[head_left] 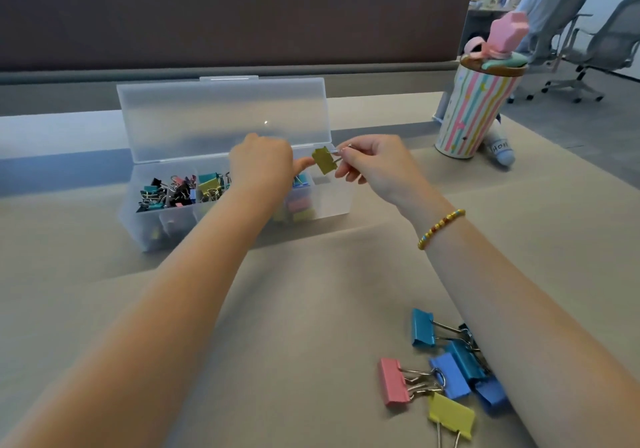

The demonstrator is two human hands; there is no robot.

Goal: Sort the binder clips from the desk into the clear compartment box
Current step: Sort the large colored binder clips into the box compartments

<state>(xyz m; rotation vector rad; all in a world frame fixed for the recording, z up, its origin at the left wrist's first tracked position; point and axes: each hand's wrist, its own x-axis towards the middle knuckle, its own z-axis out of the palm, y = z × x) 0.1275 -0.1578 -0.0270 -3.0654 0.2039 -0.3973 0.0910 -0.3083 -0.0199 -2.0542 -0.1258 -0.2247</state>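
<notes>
On the tan paper-covered desk [294,309], your right hand [377,167] pinches a small yellow binder clip [325,160] over the clear plastic compartment box [332,198], your left hand [261,167] curled beside it.

Olive-yellow binder clip [324,160] held up by its wire handles, over the right end of the clear compartment box [332,201] — body tilted, pointing left. Box long and frosted, lid [221,118] standing open at the back; left compartments heaped with small clips [173,191] in black, teal, pink and yellow, larger pastel ones [298,207] further right, rightmost compartment showing no clips. Loose clips lying flat on the desk near the front edge — pink [394,382], yellow [451,415], teal [423,327], several blue [450,375] bunched together, touching.
</notes>
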